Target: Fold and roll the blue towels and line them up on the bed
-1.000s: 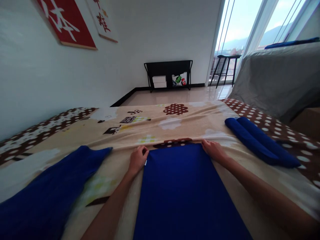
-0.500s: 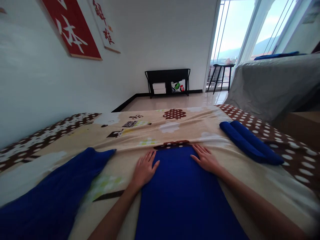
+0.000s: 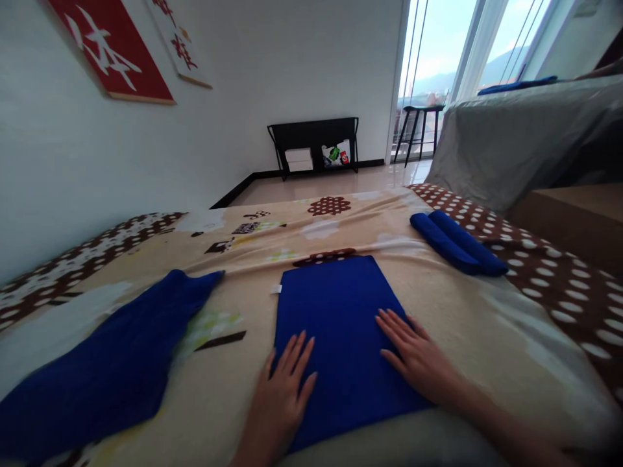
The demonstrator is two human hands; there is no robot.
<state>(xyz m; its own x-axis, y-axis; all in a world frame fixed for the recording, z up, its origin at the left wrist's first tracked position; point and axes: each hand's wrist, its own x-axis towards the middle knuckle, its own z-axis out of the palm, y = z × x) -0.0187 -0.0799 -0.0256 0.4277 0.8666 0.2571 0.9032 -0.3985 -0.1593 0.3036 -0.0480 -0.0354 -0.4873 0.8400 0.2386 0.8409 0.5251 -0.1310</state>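
A flat blue cloth (image 3: 335,311), roughly rectangular, lies in front of me on the patterned blanket (image 3: 233,383). A small white tag sticks out from its left edge near the far corner. My left hand (image 3: 285,392) rests on the cloth's near left side, fingers stretched out. On the right edge, my right hand (image 3: 413,357) lies with its fingers spread over the cloth. Off to the left is a second blue cloth (image 3: 111,363), spread loosely with a few folds. Two blue rolled cloths (image 3: 457,243) sit side by side to the right.
Beyond the blanket a black rack (image 3: 314,143) with white boxes stands against the wall. A black stool (image 3: 418,126) is by the window. At right, a grey-covered surface (image 3: 511,130) carries another blue cloth (image 3: 518,85), with part of a person's arm at the edge.
Both hands have slid from the cloth's far corners back towards me, staying on it. The tag and the cloth's near edge now show. The camera view has shifted too.
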